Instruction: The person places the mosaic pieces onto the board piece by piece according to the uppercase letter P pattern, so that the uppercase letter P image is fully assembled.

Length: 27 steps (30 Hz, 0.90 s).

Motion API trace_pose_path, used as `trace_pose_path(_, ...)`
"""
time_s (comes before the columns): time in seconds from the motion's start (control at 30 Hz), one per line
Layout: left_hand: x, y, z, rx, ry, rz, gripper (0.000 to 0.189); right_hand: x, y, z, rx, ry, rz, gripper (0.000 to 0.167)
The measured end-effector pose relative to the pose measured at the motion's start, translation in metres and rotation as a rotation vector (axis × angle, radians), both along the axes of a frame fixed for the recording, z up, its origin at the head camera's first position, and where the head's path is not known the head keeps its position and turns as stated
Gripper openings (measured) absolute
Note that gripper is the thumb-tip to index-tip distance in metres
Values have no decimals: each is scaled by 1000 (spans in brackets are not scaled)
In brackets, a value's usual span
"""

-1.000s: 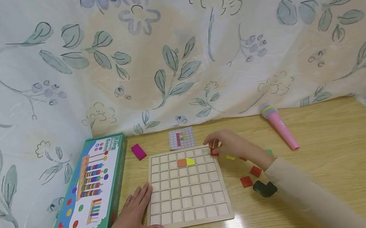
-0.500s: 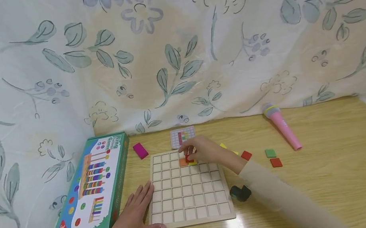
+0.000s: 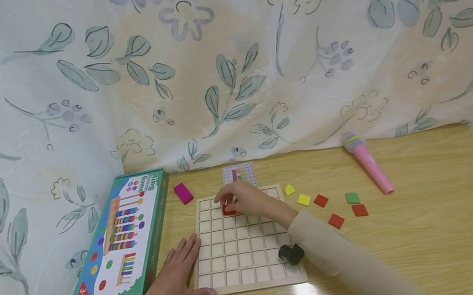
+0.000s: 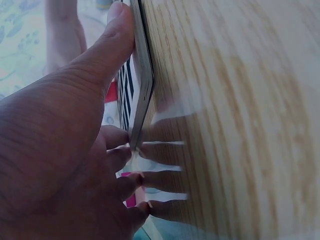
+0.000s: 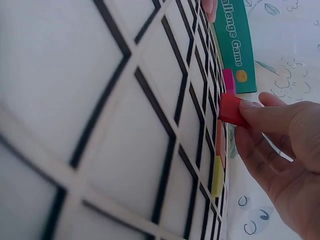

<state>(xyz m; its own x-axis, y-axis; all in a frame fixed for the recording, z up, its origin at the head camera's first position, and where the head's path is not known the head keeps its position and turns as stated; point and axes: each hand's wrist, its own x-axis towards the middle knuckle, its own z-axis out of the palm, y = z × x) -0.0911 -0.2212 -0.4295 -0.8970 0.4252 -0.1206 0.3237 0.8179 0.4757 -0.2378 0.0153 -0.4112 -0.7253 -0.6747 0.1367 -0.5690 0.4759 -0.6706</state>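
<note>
Between thumb and fingers, my right hand (image 3: pixel 247 200) pinches a red square tile (image 5: pixel 231 108) over the far part of a wooden grid board (image 3: pixel 233 261). In the right wrist view the tile stands tilted at a cell. Beside it in the grid lie an orange tile (image 5: pixel 218 137) and a yellow piece (image 5: pixel 217 176); my right hand mostly hides them from the head camera. My left hand (image 3: pixel 172 286) lies with fingers spread at the board's near left corner. Its thumb touches the front edge, and its fingertips are by the left edge.
Right of the board lie several loose red, yellow and green tiles (image 3: pixel 335 220). A pattern card (image 3: pixel 246 172) and a magenta block (image 3: pixel 183 193) are behind it. A boxed ring game (image 3: pixel 117 246) stands left, a pink toy microphone (image 3: pixel 370 164) far right. A floral cloth hangs behind.
My right hand has carried the red tile leftward from the board's right edge, past the yellow and orange pieces, to a cell left of them. The left hand has stayed put.
</note>
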Motion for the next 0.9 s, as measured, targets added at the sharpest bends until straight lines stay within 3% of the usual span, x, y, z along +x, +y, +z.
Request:
trace_pose_path(0.67,0,1,0,0,4,4,116,-2,-6,-6,82,-82,-97,22)
trace_pose_path(0.9,1,1,2,5,2,7,117,1,8,5,76,-74,-88,25)
